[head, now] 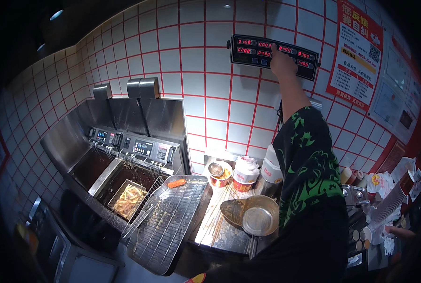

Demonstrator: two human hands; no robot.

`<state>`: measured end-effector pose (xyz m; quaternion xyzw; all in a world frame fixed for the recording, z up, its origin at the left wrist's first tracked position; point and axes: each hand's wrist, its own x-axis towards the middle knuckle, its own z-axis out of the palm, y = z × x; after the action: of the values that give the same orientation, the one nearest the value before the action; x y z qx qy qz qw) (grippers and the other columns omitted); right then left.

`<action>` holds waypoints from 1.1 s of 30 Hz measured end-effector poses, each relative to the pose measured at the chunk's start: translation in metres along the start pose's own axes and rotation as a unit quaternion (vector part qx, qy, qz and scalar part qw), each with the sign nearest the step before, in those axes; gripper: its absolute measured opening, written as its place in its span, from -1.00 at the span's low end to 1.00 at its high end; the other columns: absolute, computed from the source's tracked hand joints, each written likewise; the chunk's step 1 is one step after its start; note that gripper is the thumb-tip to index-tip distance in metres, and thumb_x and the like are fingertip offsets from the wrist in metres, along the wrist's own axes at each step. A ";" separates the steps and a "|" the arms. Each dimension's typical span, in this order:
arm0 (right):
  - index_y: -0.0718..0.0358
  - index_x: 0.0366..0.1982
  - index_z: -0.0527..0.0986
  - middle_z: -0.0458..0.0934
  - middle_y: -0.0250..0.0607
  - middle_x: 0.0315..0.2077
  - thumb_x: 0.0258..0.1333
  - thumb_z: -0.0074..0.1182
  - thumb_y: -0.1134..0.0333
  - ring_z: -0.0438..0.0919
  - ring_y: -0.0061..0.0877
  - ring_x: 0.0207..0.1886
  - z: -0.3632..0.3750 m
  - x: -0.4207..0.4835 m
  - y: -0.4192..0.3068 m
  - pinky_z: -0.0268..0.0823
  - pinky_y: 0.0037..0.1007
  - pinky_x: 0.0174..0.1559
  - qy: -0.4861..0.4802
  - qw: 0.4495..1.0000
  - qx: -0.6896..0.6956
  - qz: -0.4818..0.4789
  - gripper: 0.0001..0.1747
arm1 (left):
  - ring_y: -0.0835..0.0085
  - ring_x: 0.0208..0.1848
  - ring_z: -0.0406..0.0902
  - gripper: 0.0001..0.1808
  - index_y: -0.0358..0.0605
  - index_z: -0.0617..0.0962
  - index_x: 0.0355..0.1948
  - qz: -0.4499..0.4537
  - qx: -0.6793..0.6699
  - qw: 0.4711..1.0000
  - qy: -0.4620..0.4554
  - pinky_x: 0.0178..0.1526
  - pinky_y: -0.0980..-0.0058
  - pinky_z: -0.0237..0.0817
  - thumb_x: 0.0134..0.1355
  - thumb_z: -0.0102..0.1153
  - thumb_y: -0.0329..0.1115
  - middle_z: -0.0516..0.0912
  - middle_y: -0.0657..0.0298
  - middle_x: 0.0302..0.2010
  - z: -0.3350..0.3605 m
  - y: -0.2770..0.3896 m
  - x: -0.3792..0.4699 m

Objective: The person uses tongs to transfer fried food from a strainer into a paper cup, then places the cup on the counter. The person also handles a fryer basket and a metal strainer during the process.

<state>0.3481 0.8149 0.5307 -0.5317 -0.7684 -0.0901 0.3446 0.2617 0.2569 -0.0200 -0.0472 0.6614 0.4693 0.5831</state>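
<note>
My right hand [283, 63] reaches up to a black wall-mounted multi-channel timer [241, 58] with red digits. Its extended index finger touches the panel near a button in the upper row; the other fingers look curled and hold nothing. My left hand is out of view. Lower left, French fries [129, 198] lie in a wire fry basket [112, 204] in the right well of a double deep fryer [104, 175]. Beside the fryer, a wire rack on a metal tray [168, 226] carries one reddish fried piece [176, 183] and metal tongs [139, 219].
Right of the tray, a metal counter holds wooden skewers [215, 215], a stained metal pan [261, 219], and paper packaging [246, 169]. Stacked paper cups [387, 203] stand far right, near what seems another person's hand [401, 232]. A red poster [355, 53] bears writing.
</note>
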 end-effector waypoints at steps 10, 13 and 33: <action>0.12 -0.12 0.51 0.56 -0.02 -0.40 0.17 -0.15 0.28 0.56 -0.40 -0.31 0.026 -0.098 -0.022 0.32 -0.47 -0.20 -0.028 0.937 0.195 -0.287 -0.71 | 0.21 -0.19 0.56 -0.59 -0.27 0.38 0.03 0.126 0.064 0.989 0.042 -0.16 0.32 0.39 0.18 0.00 -0.32 0.58 0.05 -0.23 -0.081 -0.111 -0.019; 0.22 -0.25 0.54 0.55 -0.03 -0.47 0.09 -0.04 0.32 0.53 -0.30 -0.45 0.041 -0.217 -0.027 0.32 -0.39 -0.36 -0.257 0.886 0.210 -0.325 -0.77 | 0.29 -0.41 0.51 -0.82 -0.16 0.47 -0.30 -0.016 -0.226 0.972 0.058 -0.37 0.38 0.41 0.14 0.06 -0.29 0.53 0.15 -0.45 -0.102 -0.128 -0.016; 0.30 -0.72 0.41 0.31 -0.43 -0.79 0.03 0.12 0.16 0.22 -0.75 -0.66 0.045 -0.714 -0.170 0.08 -0.55 -0.60 -0.673 0.622 0.384 0.109 -0.60 | 0.33 -0.47 0.46 -0.79 -0.22 0.50 -0.46 0.411 0.272 0.785 0.375 -0.36 0.37 0.27 0.01 0.18 -0.29 0.50 0.19 -0.57 -0.392 0.098 -0.035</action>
<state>0.3199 0.2281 0.0892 -0.3428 -0.6866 0.6350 -0.0888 -0.0718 0.0295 0.0171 0.2173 0.8853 0.4101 0.0297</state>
